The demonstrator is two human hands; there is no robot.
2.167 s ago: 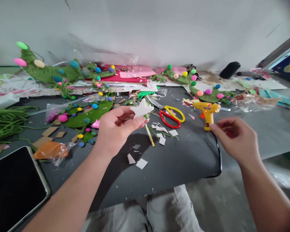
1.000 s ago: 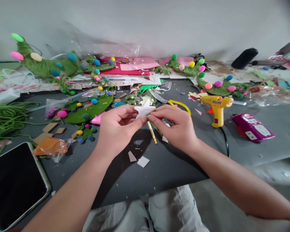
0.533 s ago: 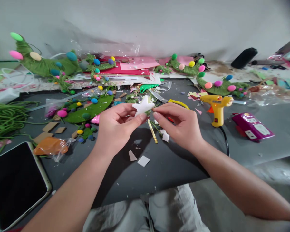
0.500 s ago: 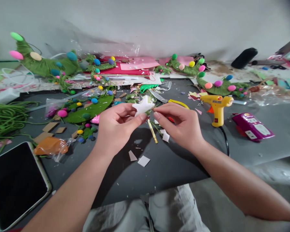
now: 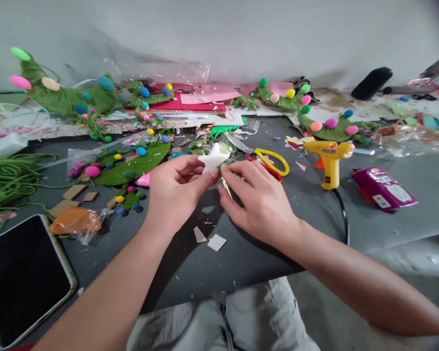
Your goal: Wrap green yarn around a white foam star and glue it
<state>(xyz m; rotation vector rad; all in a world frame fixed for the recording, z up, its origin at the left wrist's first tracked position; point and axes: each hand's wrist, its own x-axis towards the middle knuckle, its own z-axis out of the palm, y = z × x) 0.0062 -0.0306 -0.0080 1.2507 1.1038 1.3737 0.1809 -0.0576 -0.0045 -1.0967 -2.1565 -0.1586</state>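
Observation:
A small white star (image 5: 213, 157) is pinched between the thumb and fingers of my left hand (image 5: 177, 192), above the dark table. Right beside the star, my right hand (image 5: 259, 197) has its thumb and index fingertip near each other, at the star's lower right edge. Whatever lies between those right fingertips is too small to make out. A yellow stick (image 5: 225, 186) shows partly behind the right fingers. Scissors with red and yellow handles (image 5: 274, 161) lie just beyond my right hand. White scraps (image 5: 217, 242) rest on the table below the hands.
A yellow glue gun (image 5: 328, 163) and a purple packet (image 5: 384, 189) are on the right. At the left lie a tablet (image 5: 27, 280), green cord (image 5: 7, 185) and an orange bag (image 5: 76, 221). Green crescents with coloured balls (image 5: 69, 97) line the back.
My right hand has moved left and turned, with its fingers now nearer the star and over the yellow stick. The scissor handles have come into view. The left hand still holds the star.

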